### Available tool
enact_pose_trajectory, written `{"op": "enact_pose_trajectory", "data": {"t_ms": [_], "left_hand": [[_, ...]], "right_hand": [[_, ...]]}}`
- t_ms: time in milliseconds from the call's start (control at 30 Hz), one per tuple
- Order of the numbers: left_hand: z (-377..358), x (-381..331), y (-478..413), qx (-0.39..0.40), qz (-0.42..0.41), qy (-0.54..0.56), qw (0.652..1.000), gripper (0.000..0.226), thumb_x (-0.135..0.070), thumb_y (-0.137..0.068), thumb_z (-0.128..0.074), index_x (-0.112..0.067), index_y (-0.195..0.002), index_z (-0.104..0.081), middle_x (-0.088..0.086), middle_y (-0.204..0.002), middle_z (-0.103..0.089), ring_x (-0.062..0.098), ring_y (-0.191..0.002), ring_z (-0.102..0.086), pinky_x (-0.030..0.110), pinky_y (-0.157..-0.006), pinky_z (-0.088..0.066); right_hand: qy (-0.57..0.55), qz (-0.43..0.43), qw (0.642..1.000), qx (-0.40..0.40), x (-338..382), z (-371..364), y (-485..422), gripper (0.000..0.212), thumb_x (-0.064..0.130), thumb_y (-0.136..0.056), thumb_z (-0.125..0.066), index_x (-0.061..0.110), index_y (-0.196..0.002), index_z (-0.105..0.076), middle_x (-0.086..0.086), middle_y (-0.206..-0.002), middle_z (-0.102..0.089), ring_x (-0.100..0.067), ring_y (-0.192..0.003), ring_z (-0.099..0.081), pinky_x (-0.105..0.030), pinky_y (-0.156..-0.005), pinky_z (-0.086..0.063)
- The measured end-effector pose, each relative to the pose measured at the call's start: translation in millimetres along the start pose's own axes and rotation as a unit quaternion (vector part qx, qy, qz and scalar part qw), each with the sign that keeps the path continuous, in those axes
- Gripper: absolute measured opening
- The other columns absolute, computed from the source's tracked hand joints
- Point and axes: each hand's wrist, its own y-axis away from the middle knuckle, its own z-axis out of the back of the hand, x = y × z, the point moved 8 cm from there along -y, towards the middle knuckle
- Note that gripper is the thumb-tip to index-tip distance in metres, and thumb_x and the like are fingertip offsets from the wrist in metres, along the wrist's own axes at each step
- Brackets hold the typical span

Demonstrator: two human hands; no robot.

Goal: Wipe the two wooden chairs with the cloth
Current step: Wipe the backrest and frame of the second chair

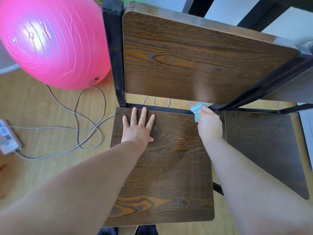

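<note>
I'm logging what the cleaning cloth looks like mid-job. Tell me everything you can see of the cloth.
The cloth is small, turquoise and nubbly, like soft woven fabric. It is bunched up in the right hand, which covers most of it; only a crumpled part shows past the fingers. It sits at the back right corner of the near chair's seat, against the black frame bar just below the backrest.

single head view, steeply downward, close over chair seat [162, 167]
</note>
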Motion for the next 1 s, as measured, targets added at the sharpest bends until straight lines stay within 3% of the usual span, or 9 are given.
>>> {"op": "enact_pose_trajectory", "data": {"t_ms": [267, 400, 600, 700, 867, 1000], "left_hand": [[-0.4, -0.9, -0.9, -0.005, -0.005, 0.005, 1.000, 0.086, -0.051, -0.103, -0.039, -0.030, -0.151, 0.028, 0.008, -0.158, 0.038, 0.041, -0.143, 0.035, 0.066, -0.118, 0.003], [-0.1, -0.5, 0.1, -0.006, -0.005, 0.004, 1.000, 0.085, -0.051, -0.103, -0.038, -0.029, -0.151, 0.028, 0.008, -0.158, 0.038, 0.042, -0.143, 0.035, 0.066, -0.118, 0.003], [-0.5, -0.9, -0.4, -0.008, -0.008, 0.009, 1.000, 0.086, -0.051, -0.103, -0.039, -0.029, -0.152, 0.028, 0.009, -0.157, 0.038, 0.042, -0.142, 0.035, 0.066, -0.118, 0.004], [-0.9, -1.3, -0.7, -0.012, -0.011, 0.014, 1.000, 0.086, -0.050, -0.103, -0.040, -0.028, -0.152, 0.028, 0.009, -0.158, 0.038, 0.043, -0.142, 0.035, 0.067, -0.118, 0.004], [-0.8, -0.9, -0.2, -0.011, -0.010, 0.017, 1.000, 0.086, -0.050, -0.103, -0.040, -0.029, -0.152, 0.027, 0.009, -0.157, 0.038, 0.043, -0.142, 0.036, 0.067, -0.117, 0.005], [1.3, -1.0, 0.3, -0.004, -0.009, 0.012, 1.000, 0.087, -0.051, -0.102, -0.041, -0.029, -0.152, 0.026, 0.009, -0.158, 0.038, 0.043, -0.142, 0.035, 0.067, -0.117, 0.004]], "right_hand": [[0.042, -0.010, 0.999, -0.010, 21.3, -10.5, 5.2, 0.042, 0.010, -0.097, -0.051, 0.008, -0.139, -0.052, -0.005, -0.149, -0.046, -0.026, -0.121, -0.046, -0.032, -0.099, -0.046], [0.102, -0.024, 0.994, 0.008, 37.1, -14.9, 1.2, 0.038, 0.008, -0.096, -0.045, 0.005, -0.133, -0.054, -0.008, -0.132, -0.055, -0.028, -0.116, -0.043, -0.035, -0.095, -0.047], [0.132, -0.006, 0.990, 0.051, 46.2, -10.5, -24.3, 0.026, 0.011, -0.093, -0.049, 0.009, -0.113, -0.067, -0.006, -0.112, -0.065, -0.027, -0.116, -0.048, -0.033, -0.090, -0.047], [0.079, 0.000, 0.995, 0.065, 44.7, -11.9, -28.7, 0.031, 0.009, -0.090, -0.052, 0.008, -0.118, -0.068, -0.012, -0.113, -0.064, -0.030, -0.114, -0.051, -0.034, -0.091, -0.048], [-0.049, 0.041, 0.991, 0.118, 52.6, -13.8, -32.4, 0.036, 0.008, -0.097, -0.047, 0.017, -0.123, -0.070, -0.013, -0.131, -0.059, -0.032, -0.119, -0.050, -0.033, -0.104, -0.041], [-0.124, 0.029, 0.978, 0.163, 45.5, -20.3, -37.0, 0.031, 0.014, -0.098, -0.051, 0.028, -0.118, -0.071, -0.006, -0.131, -0.057, -0.024, -0.109, -0.054, -0.025, -0.088, -0.041]]}}
